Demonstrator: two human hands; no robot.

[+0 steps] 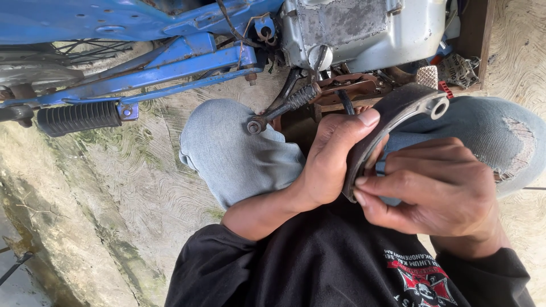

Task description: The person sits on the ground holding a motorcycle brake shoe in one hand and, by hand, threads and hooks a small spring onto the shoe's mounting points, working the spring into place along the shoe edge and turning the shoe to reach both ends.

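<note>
So the brake shoe (pixel 398 116) is already off the bike and in the person's grip. It's the curved half-moon piece with a dark lining on the outside and a bare metal eye at its upper end, held up over the lap between the knees, well clear of the motorcycle.

The left hand (pixel 335 156) is wrapped around the shoe's inner edge, thumb stretched up along the curve. The right hand (pixel 435 190) is closed on the lower end, fingertips pinching the rim, with a bit of light-coloured material tucked under them; it could be a rag or sandpaper, or just the jeans (pixel 239 150) behind, too hidden to say.

Judging from that, removal is done and this looks like the inspect-or-clean stage. Nothing shows a second shoe or the springs, so no telling how much of the set is out.

What's left seems to be pretty much everything on the refit side. The blue frame (pixel 170 62), the footpeg (pixel 77 117) and the grey engine case (pixel 364 28) sit above, with a rusty lever and linkage (pixel 284 105) hanging down near the left knee. All of this is on a rough concrete floor (pixel 102 187).
</note>
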